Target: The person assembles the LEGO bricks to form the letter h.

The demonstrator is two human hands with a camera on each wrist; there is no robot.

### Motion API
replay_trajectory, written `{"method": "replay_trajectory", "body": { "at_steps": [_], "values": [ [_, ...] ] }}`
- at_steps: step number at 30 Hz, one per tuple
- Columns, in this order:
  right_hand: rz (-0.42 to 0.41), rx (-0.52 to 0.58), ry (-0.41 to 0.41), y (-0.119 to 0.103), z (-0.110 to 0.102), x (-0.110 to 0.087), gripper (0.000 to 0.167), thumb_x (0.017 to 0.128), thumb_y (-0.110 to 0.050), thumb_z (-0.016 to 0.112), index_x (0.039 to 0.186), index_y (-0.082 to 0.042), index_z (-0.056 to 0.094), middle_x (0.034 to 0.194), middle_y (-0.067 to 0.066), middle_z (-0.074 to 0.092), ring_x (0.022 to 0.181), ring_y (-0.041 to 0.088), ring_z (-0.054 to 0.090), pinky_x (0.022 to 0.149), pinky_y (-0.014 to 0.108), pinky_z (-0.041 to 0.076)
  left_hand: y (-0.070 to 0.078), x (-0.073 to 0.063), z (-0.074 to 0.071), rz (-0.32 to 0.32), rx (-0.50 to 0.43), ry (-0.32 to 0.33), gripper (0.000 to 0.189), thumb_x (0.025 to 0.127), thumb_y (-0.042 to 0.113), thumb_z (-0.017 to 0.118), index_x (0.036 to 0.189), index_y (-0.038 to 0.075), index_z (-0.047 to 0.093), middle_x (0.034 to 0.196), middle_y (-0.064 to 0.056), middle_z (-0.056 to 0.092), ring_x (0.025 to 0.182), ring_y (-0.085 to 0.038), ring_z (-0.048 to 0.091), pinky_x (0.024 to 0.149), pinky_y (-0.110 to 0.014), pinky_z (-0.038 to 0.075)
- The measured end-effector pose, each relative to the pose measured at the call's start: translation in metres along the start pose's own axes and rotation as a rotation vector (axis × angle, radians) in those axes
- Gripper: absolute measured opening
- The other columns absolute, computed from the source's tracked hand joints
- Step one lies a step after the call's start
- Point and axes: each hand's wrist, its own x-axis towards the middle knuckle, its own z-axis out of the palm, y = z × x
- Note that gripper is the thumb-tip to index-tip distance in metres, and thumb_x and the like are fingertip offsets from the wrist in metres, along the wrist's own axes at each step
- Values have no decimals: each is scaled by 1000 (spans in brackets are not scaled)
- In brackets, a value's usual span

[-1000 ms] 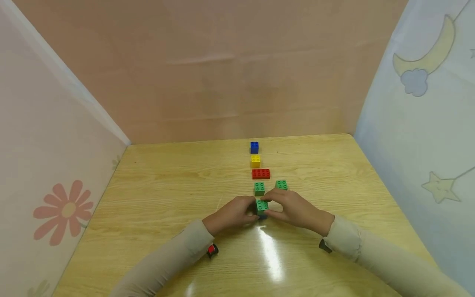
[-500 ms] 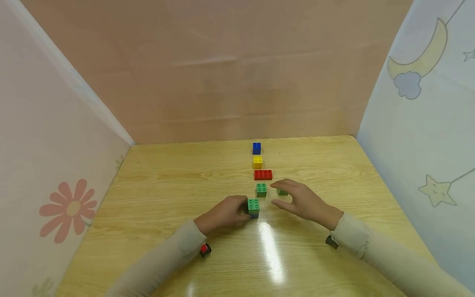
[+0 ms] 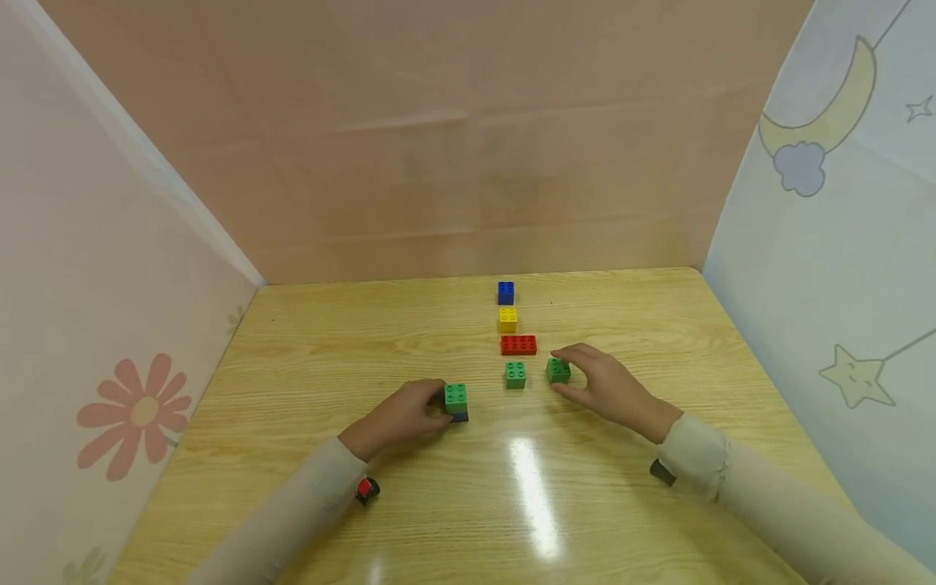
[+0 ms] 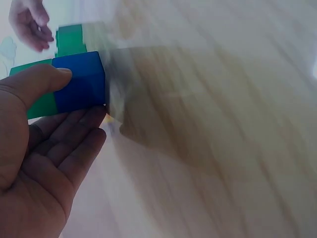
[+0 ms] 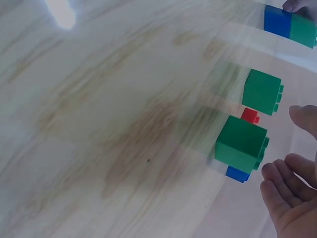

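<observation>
- Left hand (image 3: 400, 418): fingers gripping — thumb (image 4: 55, 77) pressed on one side, the other fingers behind — a two-brick stack (image 3: 456, 398), green brick above, dark blue below. Whether its base touches the table I cannot tell.
- Right hand (image 3: 616, 388): thumb and fingers parted and curved, holding nothing, about the right-hand green brick (image 3: 558, 371). In the right wrist view a gap shows beside it; contact not confirmed.
- Middle green brick (image 3: 515, 375): on the table, studs up, between the hands, just left of the right-hand green brick.
- Red brick (image 3: 518, 345): the longer type, lying crosswise, just beyond the middle green brick.
- Yellow brick (image 3: 508, 320): next farther out, square-topped.
- Blue brick (image 3: 506, 293): farthest in that row, near the far edge.
- Sleeves: pale, both arms, a dark fitting (image 3: 367, 490) showing at the left wrist.
- Table (image 3: 344, 341): wood-grained, glare at the near side.
- Surrounds: plain far wall (image 3: 468, 146); painted flower (image 3: 139, 413) at left, moon (image 3: 834, 106) at right.
</observation>
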Motion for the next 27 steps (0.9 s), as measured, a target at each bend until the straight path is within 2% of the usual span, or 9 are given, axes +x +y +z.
{"method": "replay_trajectory", "body": {
  "at_steps": [6, 12, 20, 24, 27],
  "values": [
    [62, -1, -38, 5, 0, 1, 59, 84, -32, 78, 131, -2, 58, 125, 11, 59, 111, 30, 60, 90, 47, 52, -16, -8, -12, -46, 3, 36, 26, 88, 18, 74, 110, 13, 61, 107, 4, 66, 106, -15, 62, 92, -35, 50],
    [97, -7, -84, 11, 3, 2, 60, 84, -29, 78, 132, -1, 56, 127, 13, 58, 114, 32, 58, 92, 49, 50, -28, -10, -16, -44, 13, 55, 29, 88, 18, 74, 113, 10, 61, 107, 3, 66, 106, -18, 62, 92, -36, 50],
    [123, -4, -98, 14, 5, 2, 51, 86, -22, 76, 129, -2, 57, 124, 12, 59, 111, 30, 59, 91, 49, 51, -27, -11, -18, -62, -26, 47, 32, 89, 19, 72, 117, 9, 61, 112, 0, 66, 111, -19, 61, 96, -38, 49],
    [119, -6, -101, 16, 6, 3, 47, 88, -19, 73, 129, -2, 58, 124, 12, 60, 111, 29, 60, 92, 48, 51, -25, -13, -24, -81, -39, 31, 48, 89, 25, 72, 131, 7, 56, 127, -4, 61, 120, -22, 57, 101, -41, 45],
    [113, 2, -96, 17, 6, 3, 44, 89, -17, 73, 127, -2, 59, 122, 11, 61, 111, 28, 60, 91, 47, 51, -23, -15, -33, -82, -51, 44, 60, 89, 30, 72, 141, 8, 49, 138, -4, 54, 126, -22, 52, 104, -41, 43]
  ]
}}
